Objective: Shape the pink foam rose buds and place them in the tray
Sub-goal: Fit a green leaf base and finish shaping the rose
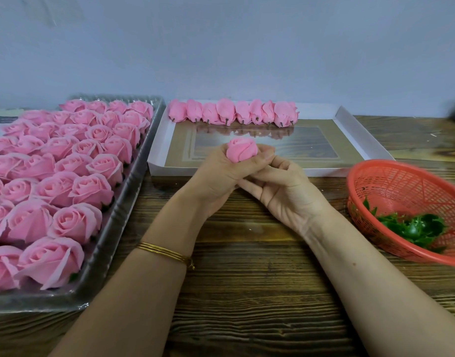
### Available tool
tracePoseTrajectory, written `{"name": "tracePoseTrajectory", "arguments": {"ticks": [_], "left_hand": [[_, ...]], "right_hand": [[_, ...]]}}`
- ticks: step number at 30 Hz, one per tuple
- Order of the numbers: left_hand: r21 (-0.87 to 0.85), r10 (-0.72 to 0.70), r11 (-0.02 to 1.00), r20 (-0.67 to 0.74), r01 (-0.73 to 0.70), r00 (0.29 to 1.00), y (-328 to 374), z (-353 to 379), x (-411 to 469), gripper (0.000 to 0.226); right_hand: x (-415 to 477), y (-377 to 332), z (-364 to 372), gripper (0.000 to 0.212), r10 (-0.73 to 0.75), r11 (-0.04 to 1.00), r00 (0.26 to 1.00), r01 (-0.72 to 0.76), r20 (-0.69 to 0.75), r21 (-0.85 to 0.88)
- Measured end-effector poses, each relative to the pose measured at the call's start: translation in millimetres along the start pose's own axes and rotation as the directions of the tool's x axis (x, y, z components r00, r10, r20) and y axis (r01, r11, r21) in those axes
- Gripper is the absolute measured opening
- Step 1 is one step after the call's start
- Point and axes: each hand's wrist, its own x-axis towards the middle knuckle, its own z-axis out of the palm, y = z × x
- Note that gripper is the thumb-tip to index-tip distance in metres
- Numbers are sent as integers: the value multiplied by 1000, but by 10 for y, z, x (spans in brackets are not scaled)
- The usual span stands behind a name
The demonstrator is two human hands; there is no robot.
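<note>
A pink foam rose bud (241, 149) sits upright in my left hand (218, 176), whose fingers curl round its lower half. My right hand (283, 191) lies against the left from the right, with its curled fingertips at the bud's base. Both hands hover over the near edge of the white tray (360, 136). A row of several closed pink buds (232, 113) lies along the tray's far side, stems pointing toward me.
A clear plastic tray (123, 222) packed with several open pink roses (66, 176) fills the left. A red mesh basket (375, 181) holding green leaf pieces (414, 228) sits at the right. Wooden tabletop (247, 292) lies under my forearms; a pale wall stands behind.
</note>
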Motion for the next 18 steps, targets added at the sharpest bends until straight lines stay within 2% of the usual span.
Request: {"name": "tracePoseTrajectory", "arguments": {"ticks": [3,5,8,11,14,15,18], "left_hand": [[21,45,999,-6,-45,999,-7,26,-13,40],[37,66,997,-32,-64,997,-14,49,-16,33],[50,94,995,-67,-90,993,-32,70,-16,31],[91,129,989,-160,-115,979,-23,96,-14,31],[140,178,979,-238,-148,955,7,138,-21,9],[162,203,973,-248,-166,947,17,145,-25,11],[261,304,934,-218,-244,927,48,182,-58,35]], "right_hand": [[7,-12,-21,61,23,999,999,-23,24,-28],[21,-8,-39,59,37,999,999,-37,25,-27],[49,3,-71,48,61,997,998,-61,9,-48],[61,0,-82,37,62,996,997,-65,-43,-67],[68,-20,-92,23,-9,994,988,-8,-152,-111],[73,-24,-92,20,-45,991,982,22,-184,-130],[84,-26,-84,17,-158,979,961,124,-227,-159]]}}
